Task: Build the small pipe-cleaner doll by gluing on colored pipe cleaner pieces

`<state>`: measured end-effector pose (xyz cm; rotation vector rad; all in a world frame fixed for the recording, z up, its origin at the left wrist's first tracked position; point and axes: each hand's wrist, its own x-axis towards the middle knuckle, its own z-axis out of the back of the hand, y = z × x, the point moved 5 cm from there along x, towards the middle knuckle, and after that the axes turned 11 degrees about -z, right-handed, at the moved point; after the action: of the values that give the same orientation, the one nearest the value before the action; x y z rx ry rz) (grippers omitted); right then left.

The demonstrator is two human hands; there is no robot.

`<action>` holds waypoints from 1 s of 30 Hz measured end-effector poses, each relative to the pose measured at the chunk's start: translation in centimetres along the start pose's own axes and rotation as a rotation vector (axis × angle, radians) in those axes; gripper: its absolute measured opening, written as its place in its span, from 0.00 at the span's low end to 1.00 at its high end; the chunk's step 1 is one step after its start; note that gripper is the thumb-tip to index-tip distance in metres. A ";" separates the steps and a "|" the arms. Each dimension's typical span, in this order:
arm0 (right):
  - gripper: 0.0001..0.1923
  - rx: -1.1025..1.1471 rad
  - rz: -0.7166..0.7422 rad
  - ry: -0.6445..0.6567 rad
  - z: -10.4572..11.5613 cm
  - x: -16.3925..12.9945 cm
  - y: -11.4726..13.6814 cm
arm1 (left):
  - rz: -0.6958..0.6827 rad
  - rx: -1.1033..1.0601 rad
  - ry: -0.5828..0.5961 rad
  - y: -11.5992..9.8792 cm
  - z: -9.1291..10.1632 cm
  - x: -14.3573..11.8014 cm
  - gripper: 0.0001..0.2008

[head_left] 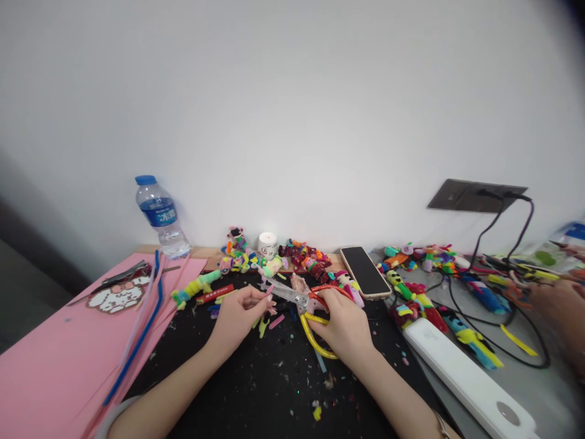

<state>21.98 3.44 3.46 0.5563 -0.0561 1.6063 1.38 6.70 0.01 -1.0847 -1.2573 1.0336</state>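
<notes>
My right hand point(340, 320) is wrapped round the handles of a pair of scissors point(299, 299), one red and one yellow, with the blades parted and pointing left. Between the fingertips of my left hand point(240, 314) is a small pink strip point(269, 289), pinched close to the blade tips. Below the blades, a loose pink piece point(276, 322) and a yellow-green piece point(262, 328) lie on the black mat point(256, 390). Clippings and a yellow scrap point(317, 412) are scattered over the mat.
Fuzzy colourful figures point(320, 262) line the wall around a white jar point(267, 245) and a phone point(365, 272). Pink sheets point(50, 366), a blue pipe cleaner point(137, 341) and a water bottle point(162, 216) are left. Rightward lie a white power strip point(466, 378), cables and another person's hand point(557, 311).
</notes>
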 end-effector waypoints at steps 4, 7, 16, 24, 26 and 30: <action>0.14 -0.006 0.012 -0.001 0.0 0.0 0.1 | 0.020 -0.005 0.007 -0.1 -0.1 0.0 0.14; 0.13 -0.014 0.020 -0.013 0.0 -0.1 0.1 | 0.025 -0.010 0.012 -0.2 -0.2 0.0 0.15; 0.09 -0.039 0.026 -0.070 0.1 -0.2 0.0 | 0.047 -0.022 0.002 -0.1 -0.2 0.0 0.15; 0.07 -0.047 0.020 -0.048 0.0 -0.4 0.2 | 0.046 -0.008 -0.013 0.0 -0.1 0.1 0.15; 0.06 -0.064 -0.003 -0.034 -0.1 -0.3 0.1 | 0.048 -0.012 -0.009 0.3 0.0 0.2 0.15; 0.08 -0.077 -0.111 -0.019 0.3 0.1 -0.8 | 0.010 -0.002 0.006 0.4 0.1 0.3 0.14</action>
<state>22.86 3.56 3.49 0.5068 -0.0989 1.4848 1.32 7.06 -0.36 -1.0958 -1.2494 1.0365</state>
